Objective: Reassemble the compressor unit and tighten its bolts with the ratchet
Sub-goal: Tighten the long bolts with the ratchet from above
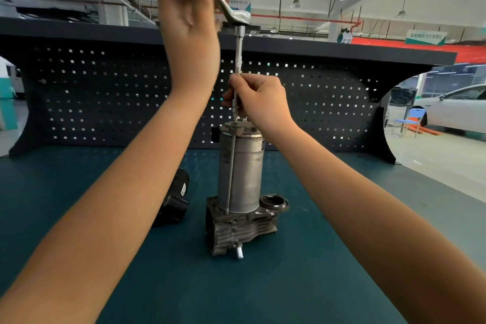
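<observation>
A teal mat (289, 284) covers the workbench in a lit workshop hall, backed by a dark perforated metal panel (105, 92).

The fingers (246, 81) of my right hand (263, 102) are curled in and pinch the slim knurled chrome extension bar (238, 52) low down, just above its tip. I hold it there to steady the long bar upright and stop the tip from walking off the small bolt head (234, 123) on the top cap. My left hand (192, 34) is up high, wrapped round the dark handle of the chrome-headed ratchet (236, 14), which sits on top of the bar; from there I can swing the handle level.

The grey metal compressor unit (242, 171), a tall bare cylinder on a ribbed cast base, stands upright in the middle of the mat. I judge that standing it up lets me drive the bolt straight down. A black round cover (176, 200) lies on the mat just left of the base, apart from it.

Around the handle there is open air on all sides, and the panel's top shelf sits behind it, so I judge the swing to be free. The mat's right edge lies well off. Beyond it are a blue folding chair (413, 118) and a white car (460, 108).
</observation>
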`<move>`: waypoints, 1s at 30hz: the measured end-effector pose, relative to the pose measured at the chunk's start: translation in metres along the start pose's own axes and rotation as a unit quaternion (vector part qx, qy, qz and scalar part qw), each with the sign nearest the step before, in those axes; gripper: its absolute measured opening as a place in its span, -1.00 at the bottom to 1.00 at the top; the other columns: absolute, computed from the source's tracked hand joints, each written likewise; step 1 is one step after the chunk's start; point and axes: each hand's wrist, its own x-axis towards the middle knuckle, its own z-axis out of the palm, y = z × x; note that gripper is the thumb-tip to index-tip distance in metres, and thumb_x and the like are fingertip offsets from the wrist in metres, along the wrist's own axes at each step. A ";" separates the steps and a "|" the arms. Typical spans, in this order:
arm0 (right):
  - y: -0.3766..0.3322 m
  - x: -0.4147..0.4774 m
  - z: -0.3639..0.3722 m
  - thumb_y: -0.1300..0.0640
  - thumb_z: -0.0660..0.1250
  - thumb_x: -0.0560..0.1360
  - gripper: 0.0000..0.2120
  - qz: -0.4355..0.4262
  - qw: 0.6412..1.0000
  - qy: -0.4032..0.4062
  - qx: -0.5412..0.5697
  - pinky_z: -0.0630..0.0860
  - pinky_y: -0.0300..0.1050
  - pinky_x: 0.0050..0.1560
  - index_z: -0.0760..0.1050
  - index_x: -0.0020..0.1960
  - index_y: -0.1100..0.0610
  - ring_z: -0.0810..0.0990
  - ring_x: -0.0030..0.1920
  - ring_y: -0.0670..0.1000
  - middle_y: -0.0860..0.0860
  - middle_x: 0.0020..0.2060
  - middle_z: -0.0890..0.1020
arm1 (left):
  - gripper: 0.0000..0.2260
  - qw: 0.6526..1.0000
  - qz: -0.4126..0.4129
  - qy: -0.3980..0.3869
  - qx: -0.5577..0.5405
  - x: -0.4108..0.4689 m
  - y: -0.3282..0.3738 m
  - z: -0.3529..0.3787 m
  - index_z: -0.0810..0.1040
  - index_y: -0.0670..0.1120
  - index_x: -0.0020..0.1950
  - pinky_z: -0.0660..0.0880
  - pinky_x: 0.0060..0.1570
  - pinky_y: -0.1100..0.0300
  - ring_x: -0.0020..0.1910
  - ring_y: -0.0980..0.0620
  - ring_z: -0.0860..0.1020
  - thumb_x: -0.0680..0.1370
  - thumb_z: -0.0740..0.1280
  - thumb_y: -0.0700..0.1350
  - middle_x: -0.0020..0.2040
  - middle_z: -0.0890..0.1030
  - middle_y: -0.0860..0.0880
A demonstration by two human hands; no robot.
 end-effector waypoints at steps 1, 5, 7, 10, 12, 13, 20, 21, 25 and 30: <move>0.000 0.000 0.000 0.14 0.23 0.58 -0.74 -0.004 1.000 -0.009 -0.001 0.46 -0.21 -0.41 0.56 -0.26 0.11 0.58 -0.39 0.01 -0.02 -0.40 0.61 | -0.66 0.996 0.075 -0.033 0.045 -0.005 0.003 0.001 0.33 -0.18 0.11 0.54 -0.03 0.15 -0.06 0.11 0.60 0.52 0.15 0.07 -0.06 0.57 -0.07; -0.001 0.001 -0.007 0.17 0.24 0.57 -0.79 0.038 0.993 -0.064 0.095 0.43 -0.33 -0.41 0.53 -0.22 0.09 0.62 -0.34 -0.09 0.00 -0.34 0.62 | -0.96 1.000 0.026 0.003 0.006 -0.009 0.005 -0.002 0.27 0.06 0.06 0.52 0.09 0.13 0.01 0.06 0.57 0.63 0.07 -0.03 -0.01 0.53 -0.01; -0.001 0.001 -0.007 0.19 0.22 0.58 -0.80 0.044 0.989 -0.085 0.114 0.46 -0.34 -0.40 0.53 -0.20 0.09 0.64 -0.33 -0.12 0.00 -0.32 0.63 | -0.87 0.989 -0.085 0.080 -0.088 -0.005 0.002 -0.006 0.28 0.07 0.07 0.52 0.12 0.13 0.03 0.00 0.59 0.66 -0.04 -0.07 0.01 0.55 -0.08; 0.002 -0.001 -0.008 0.21 0.18 0.60 -0.82 0.055 0.984 -0.104 0.132 0.53 -0.31 -0.28 0.53 -0.10 0.13 0.64 -0.27 -0.13 0.01 -0.24 0.64 | -0.70 0.955 -0.184 0.131 -0.193 0.011 -0.008 -0.012 0.31 -0.11 0.22 0.53 0.06 0.12 -0.08 -0.03 0.63 0.67 -0.07 0.02 -0.10 0.60 -0.12; 0.006 -0.003 -0.010 0.22 0.15 0.61 -0.83 0.062 0.983 -0.119 0.128 0.56 -0.26 -0.14 0.51 0.03 0.16 0.64 -0.21 -0.08 0.03 -0.16 0.64 | -0.54 0.927 -0.244 0.155 -0.238 0.023 -0.015 -0.015 0.31 -0.25 0.32 0.55 -0.04 0.12 -0.16 -0.05 0.62 0.66 -0.07 0.08 -0.15 0.59 -0.14; 0.008 -0.004 -0.012 0.22 0.14 0.61 -0.82 0.062 0.984 -0.126 0.107 0.55 -0.27 -0.11 0.51 0.09 0.17 0.64 -0.19 -0.04 0.03 -0.13 0.65 | -0.49 0.913 -0.273 0.162 -0.257 0.028 -0.020 -0.015 0.33 -0.28 0.32 0.55 -0.11 0.14 -0.21 -0.04 0.61 0.65 -0.06 0.11 -0.19 0.57 -0.14; 0.016 -0.007 -0.025 0.18 0.16 0.60 -0.82 0.117 0.967 -0.191 0.120 0.55 -0.35 -0.09 0.53 0.09 0.07 0.63 -0.13 -0.20 -0.02 -0.12 0.67 | -0.56 0.835 -0.423 0.155 -0.315 0.053 -0.042 0.002 0.39 -0.18 -0.26 0.45 -0.46 0.27 -0.48 0.03 0.45 0.65 -0.08 0.01 -0.43 0.47 -0.07; 0.016 -0.007 -0.026 0.18 0.16 0.60 -0.82 0.125 0.964 -0.192 0.134 0.55 -0.33 -0.06 0.53 0.07 0.07 0.63 -0.12 -0.17 0.00 -0.11 0.67 | -0.59 0.831 -0.444 0.142 -0.304 0.054 -0.046 0.005 0.38 -0.16 -0.30 0.43 -0.50 0.30 -0.52 0.05 0.45 0.65 -0.07 -0.07 -0.49 0.47 -0.05; 0.019 -0.008 -0.029 0.13 0.15 0.61 -0.81 0.135 0.961 -0.200 0.134 0.53 -0.39 -0.10 0.53 0.10 0.06 0.65 -0.09 -0.16 -0.04 -0.14 0.68 | -0.68 0.799 -0.515 0.099 -0.296 0.057 -0.060 0.019 0.40 -0.17 -0.24 0.41 -0.55 0.33 -0.46 0.07 0.43 0.63 -0.01 -0.18 -0.38 0.46 -0.03; 0.025 -0.013 -0.026 0.08 0.20 0.59 -0.87 0.127 0.969 -0.194 0.082 0.45 -0.50 -0.13 0.47 0.10 -0.02 0.61 -0.12 -0.28 -0.15 -0.13 0.66 | -0.65 0.801 -0.505 0.082 -0.311 0.053 -0.053 0.028 0.42 -0.18 -0.24 0.44 -0.54 0.34 -0.54 0.08 0.47 0.65 0.02 -0.10 -0.49 0.47 -0.02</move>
